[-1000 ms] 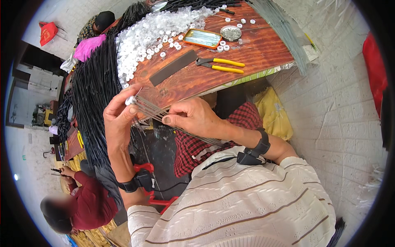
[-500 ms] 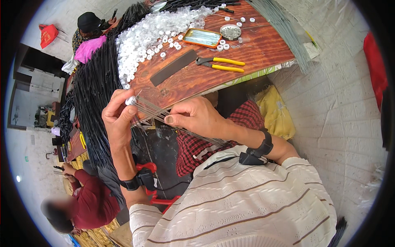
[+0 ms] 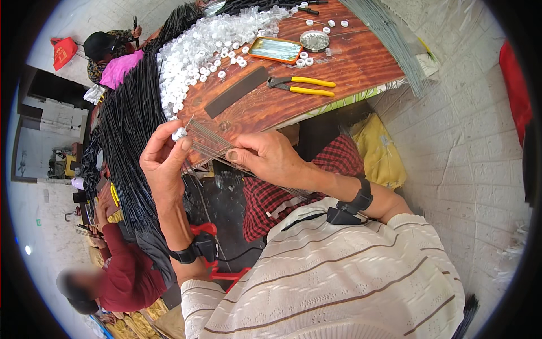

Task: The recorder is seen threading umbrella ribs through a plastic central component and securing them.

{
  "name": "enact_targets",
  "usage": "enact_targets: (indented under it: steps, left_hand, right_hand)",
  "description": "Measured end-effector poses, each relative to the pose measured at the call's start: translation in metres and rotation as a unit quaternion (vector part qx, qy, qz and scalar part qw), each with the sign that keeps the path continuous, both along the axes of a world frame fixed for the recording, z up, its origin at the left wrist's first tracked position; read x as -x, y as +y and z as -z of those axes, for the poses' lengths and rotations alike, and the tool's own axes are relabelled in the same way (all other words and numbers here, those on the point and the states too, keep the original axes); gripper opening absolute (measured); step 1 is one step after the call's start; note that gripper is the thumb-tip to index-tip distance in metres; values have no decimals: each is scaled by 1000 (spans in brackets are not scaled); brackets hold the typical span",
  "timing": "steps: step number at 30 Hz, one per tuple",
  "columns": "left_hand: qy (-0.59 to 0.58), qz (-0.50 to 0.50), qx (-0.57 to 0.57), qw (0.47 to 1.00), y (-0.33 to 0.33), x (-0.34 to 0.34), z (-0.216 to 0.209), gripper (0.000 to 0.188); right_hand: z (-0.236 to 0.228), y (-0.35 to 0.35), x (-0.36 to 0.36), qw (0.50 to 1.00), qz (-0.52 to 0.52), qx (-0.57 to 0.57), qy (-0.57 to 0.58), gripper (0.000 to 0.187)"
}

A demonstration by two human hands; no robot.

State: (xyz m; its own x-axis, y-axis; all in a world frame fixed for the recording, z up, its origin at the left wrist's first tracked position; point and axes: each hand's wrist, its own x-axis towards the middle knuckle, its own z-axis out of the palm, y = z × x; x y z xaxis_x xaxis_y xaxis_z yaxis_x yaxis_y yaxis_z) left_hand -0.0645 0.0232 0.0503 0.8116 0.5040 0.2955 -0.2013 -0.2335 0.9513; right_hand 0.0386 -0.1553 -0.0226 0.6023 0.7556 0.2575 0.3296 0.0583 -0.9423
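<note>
Between the thumb and fingers of my left hand [image 3: 164, 155] is a small white round cap [image 3: 179, 134]. My right hand [image 3: 265, 155] pinches a bundle of thin grey metal rods [image 3: 208, 140], thumb on top. The rods' far ends are fanned out right beside the cap; whether any touch it I cannot tell. Their near ends run back under my right hand toward the red checked cloth [image 3: 262, 206] on my lap. Both hands are raised just off the near edge of the wooden table [image 3: 243, 124].
On the table lie yellow-handled pliers [image 3: 302, 85], a dark flat bar [image 3: 237, 91], a tin of thin pins [image 3: 275, 50], a round dish [image 3: 314, 40] and heaped white caps [image 3: 192, 73]. Long black rods [image 3: 130, 124] hang at left. Two co-workers sit leftward, one in a maroon sleeve [image 3: 130, 265].
The rods' ends, which met the cap in a narrow bunch, are now more spread and slightly off it. My hands barely shifted. Both co-workers moved their arms.
</note>
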Motion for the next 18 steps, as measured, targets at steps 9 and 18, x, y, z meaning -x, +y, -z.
enact_targets:
  steps: [9,18]
  left_hand:
    - [18,-60,-17,998,-10,-4,4,28]
    - [-46,41,6,998,17,8,20,37]
  right_hand:
    - [0,3,3,994,48,4,-101,26]
    - [0,2,-2,998,-44,23,40,31]
